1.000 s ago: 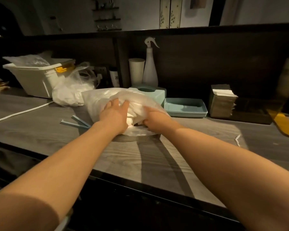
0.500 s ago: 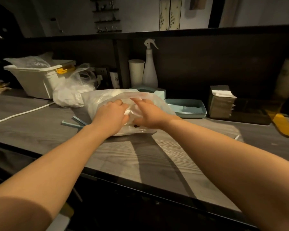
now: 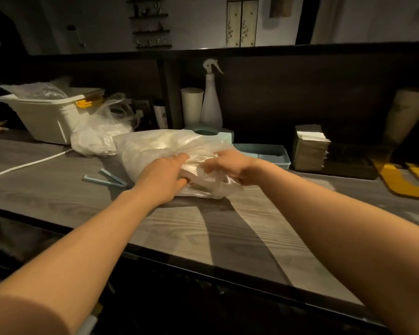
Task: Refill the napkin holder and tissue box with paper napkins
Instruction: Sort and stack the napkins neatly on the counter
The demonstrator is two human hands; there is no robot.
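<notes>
Head view
Bag [image 3: 160, 151]: clear plastic with white napkins inside, lying on the counter [image 3: 228, 233] at centre, just in front of the tissue box.
Left hand [image 3: 163, 176]: on the bag's near side at 7 o'clock of it; fingers reach into or under the plastic, thumb along the near edge. Whether they grasp napkins I cannot tell.
Right hand [image 3: 236, 165]: at the bag's 3 o'clock end, fingers clenched around a bunched fold of plastic.
Tissue box [image 3: 221, 134]: teal, round opening on top, at 12 o'clock from the hands, partly hidden behind the bag.
Napkin holder [image 3: 309, 147]: dark box at 2 o'clock, white napkins showing at its top, well apart from the bag.
Tray [image 3: 264, 154]: teal, between tissue box and napkin holder.
Spray bottle [image 3: 211, 102]: white, upright behind the tissue box, a white cup [image 3: 192, 105] beside it.
Bin [image 3: 46, 114]: white, at 10 o'clock, a second plastic bag [image 3: 99, 134] against it.
Clips [image 3: 104, 180]: two pale blue sticks at 9 o'clock of the left hand.
</notes>
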